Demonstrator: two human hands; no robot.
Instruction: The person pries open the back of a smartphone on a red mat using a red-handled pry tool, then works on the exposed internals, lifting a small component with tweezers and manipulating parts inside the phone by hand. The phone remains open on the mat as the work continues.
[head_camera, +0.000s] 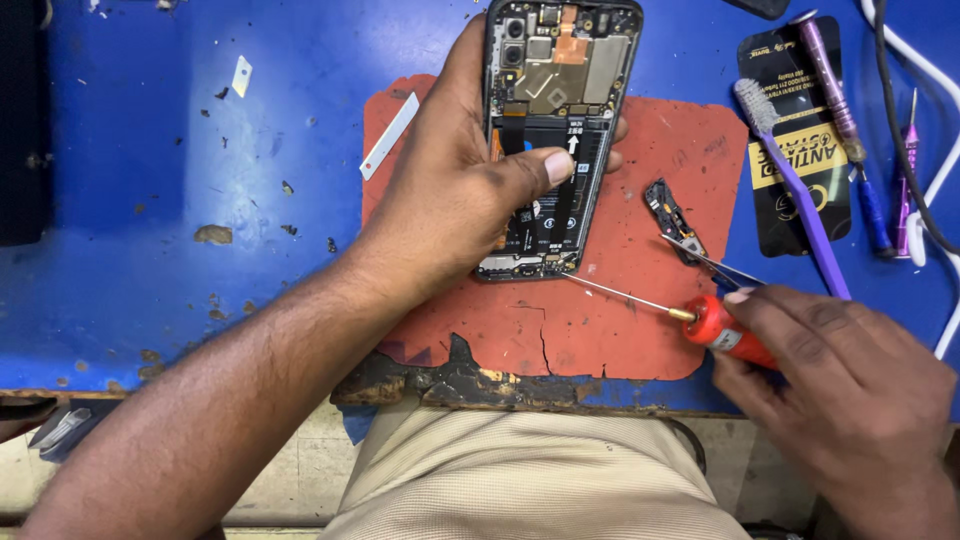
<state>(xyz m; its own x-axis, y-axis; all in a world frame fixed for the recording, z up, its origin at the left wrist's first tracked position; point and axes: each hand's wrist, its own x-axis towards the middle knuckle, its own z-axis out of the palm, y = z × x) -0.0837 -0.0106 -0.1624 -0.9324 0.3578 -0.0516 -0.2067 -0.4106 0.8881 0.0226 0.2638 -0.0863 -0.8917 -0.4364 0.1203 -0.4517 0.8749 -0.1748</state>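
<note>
Head view: left hand (455, 200) wrapped around an opened phone (555, 130), thumb across its battery, on the red mat (600, 330). Right hand (840, 385) closed on a red-handled screwdriver (725, 330), tip touching the phone's bottom edge. Risk: the tip could skid onto exposed circuitry. Back cover off, boards bare.

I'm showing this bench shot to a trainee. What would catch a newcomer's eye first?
The opened phone, its insides bare, held by the left hand over a worn red mat on the blue table. Next, the red-handled screwdriver in the right hand, tip at the phone's lower edge. A purple toothbrush lies on the right.
</note>
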